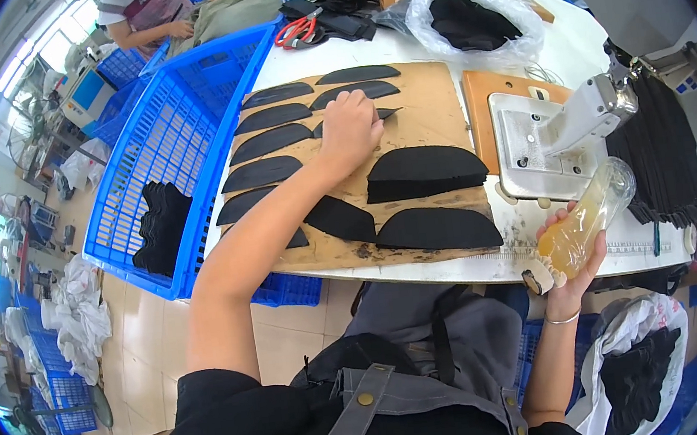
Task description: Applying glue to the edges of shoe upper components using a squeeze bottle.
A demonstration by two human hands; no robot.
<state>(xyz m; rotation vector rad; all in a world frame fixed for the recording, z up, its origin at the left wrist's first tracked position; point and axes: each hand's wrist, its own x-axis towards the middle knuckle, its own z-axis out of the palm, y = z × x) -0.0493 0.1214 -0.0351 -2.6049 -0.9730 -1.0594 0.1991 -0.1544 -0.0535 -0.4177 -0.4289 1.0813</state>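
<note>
My left hand is closed over a black half-moon piece, whose pointed end shows beyond the fingers; my fingertips are hidden. More such pieces lie in two columns on a brown cardboard sheet, among them a flat piece left of my forearm. Closer to me are a thick stack of black half-moon pieces and another piece or stack. My right hand grips a clear plastic bottle of yellowish liquid, tilted with its pale, dark-tipped mouth down, by the table's front edge.
A blue basket with wavy black pieces stands at the left. Right of the cardboard is a white metal device on a wooden board. Red-handled scissors and a plastic bag of black pieces lie behind. Another person works at far left.
</note>
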